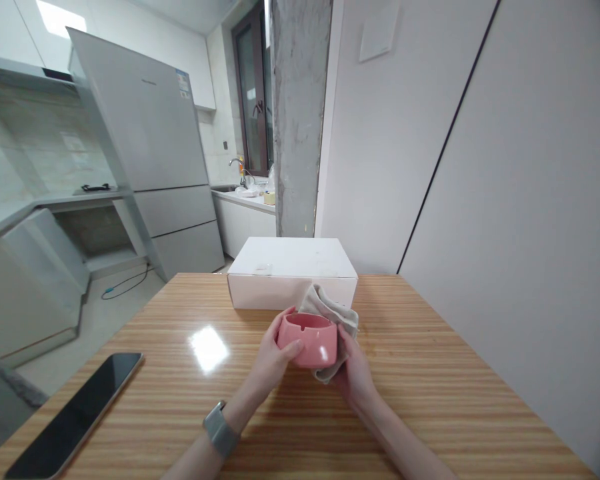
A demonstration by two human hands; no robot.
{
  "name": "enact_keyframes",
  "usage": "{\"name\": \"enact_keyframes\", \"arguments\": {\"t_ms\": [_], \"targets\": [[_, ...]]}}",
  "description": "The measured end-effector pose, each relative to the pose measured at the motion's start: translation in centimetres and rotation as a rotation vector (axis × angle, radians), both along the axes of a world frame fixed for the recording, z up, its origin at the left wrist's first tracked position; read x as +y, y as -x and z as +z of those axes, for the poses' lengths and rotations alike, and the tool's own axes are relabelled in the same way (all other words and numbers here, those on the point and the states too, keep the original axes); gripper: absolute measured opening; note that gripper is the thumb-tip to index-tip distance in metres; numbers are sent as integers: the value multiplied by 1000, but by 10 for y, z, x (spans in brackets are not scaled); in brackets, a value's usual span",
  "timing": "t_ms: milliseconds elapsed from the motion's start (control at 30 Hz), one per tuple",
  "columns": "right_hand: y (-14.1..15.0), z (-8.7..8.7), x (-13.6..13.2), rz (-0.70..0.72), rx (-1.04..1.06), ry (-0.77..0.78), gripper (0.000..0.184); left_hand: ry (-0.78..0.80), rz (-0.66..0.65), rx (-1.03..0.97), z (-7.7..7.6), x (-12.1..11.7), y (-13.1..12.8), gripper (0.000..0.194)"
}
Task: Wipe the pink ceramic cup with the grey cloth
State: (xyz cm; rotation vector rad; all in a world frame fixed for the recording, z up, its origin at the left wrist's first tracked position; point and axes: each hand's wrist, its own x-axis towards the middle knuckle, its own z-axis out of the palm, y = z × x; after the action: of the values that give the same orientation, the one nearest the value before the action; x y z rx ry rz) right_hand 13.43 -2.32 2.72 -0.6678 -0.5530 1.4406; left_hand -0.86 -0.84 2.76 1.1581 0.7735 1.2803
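A glossy pink ashtray (310,347) with a small notch in its rim is held up over the wooden table. The fingers of my left hand (276,343) are closed round its left side, with the thumb across the front. My right hand (353,367) grips a grey-beige cloth (327,307), pressing it to the ashtray's right side. Part of the cloth sticks up behind the rim and part hangs below. The ashtray's inside is mostly out of sight.
Behind my hands, a white cardboard box (293,290) lies on the table (180,413). A dark phone (77,413) rests at the table's left edge. A white wall (480,200) runs along the right, and a fridge (140,133) stands beyond the table.
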Motion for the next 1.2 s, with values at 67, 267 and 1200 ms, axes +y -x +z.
{"name": "enact_keyframes", "arguments": {"t_ms": [67, 267, 1200], "targets": [[1, -2, 0, -28, -25, -4, 33, 6, 71, 14, -3, 3, 0, 77], [0, -14, -1, -96, -100, 55, 33, -6, 214, 86, -6, 5, 2, 79], [1, 3, -4, -34, -56, -52, 34, -44, -11, -3, 7, -6, 1, 81]]}}
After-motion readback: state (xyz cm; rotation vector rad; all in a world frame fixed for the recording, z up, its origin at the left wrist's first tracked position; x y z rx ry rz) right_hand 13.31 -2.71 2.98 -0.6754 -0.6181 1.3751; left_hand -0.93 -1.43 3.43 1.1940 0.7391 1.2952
